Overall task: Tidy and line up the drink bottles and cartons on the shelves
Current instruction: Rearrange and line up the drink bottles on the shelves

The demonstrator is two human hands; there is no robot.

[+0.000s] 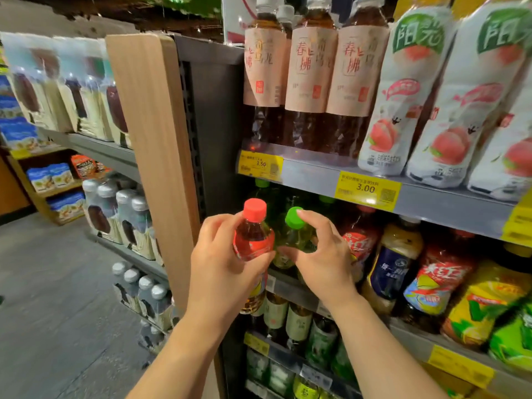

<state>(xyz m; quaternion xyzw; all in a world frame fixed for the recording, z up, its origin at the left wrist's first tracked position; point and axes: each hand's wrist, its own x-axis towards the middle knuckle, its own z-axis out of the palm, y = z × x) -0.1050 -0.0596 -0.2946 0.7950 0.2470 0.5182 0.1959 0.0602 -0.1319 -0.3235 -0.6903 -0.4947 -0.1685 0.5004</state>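
Note:
My left hand (221, 260) grips a red-capped tea bottle (253, 234) with a red label, held upright in front of the left end of the middle shelf (290, 286). Right beside it, my right hand (322, 251) holds a green-capped bottle (293, 234) of pale green drink by its neck and shoulder; its lower part is hidden behind my fingers. The two bottles almost touch. More green-capped bottles (263, 184) stand in the dark behind them.
The upper shelf (316, 171) carries brown tea bottles (311, 82) and white peach drink bottles (397, 96), with yellow price tags (367, 191). Red, dark-blue and yellow bottles (431, 277) fill the middle shelf to the right. A wooden end panel (155, 139) stands at left, bottle packs beyond.

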